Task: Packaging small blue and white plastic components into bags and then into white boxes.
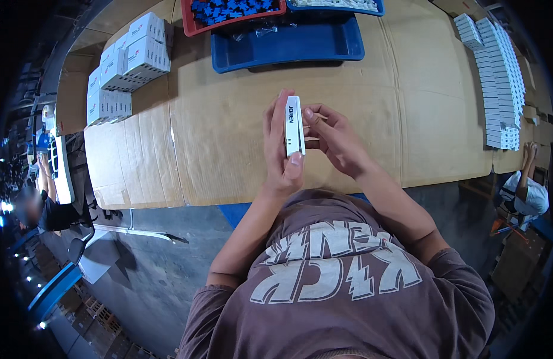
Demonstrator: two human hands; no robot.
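**A:** ok why the two-handed thing with that slim white box (294, 125)? It's up over the near middle of the cardboard-covered table (228, 149), right in front of the wearer.

**B:** Looks like the left hand (279, 140) is doing the holding. It's gripping the box from the left, thumb at the near end, fingers up along the side. My guess is that's to keep it steady and leave the right side free for the right hand (331, 134).

**A:** And is the right one gripping too?

**B:** Fingers are half curled at the box's right edge. Fair warning, the tips are partly hidden, so I can't tell if they're pinching it or just resting there.

**A:** Why's the blue tray (288, 55) parked on the far side?

**B:** Probably so it's in reach but out of the arms' way. Same for the red bin (188, 21) of blue pieces (231, 8) beyond it. White cartons (146, 57) are stacked far left, I'd guess for the same reason.

**A:** What's the box look like up close?

**B:** Long, narrow, plain white, dark lettering toward the far end, small dark marks nearer. Thin dark line down its right side, maybe a gap.
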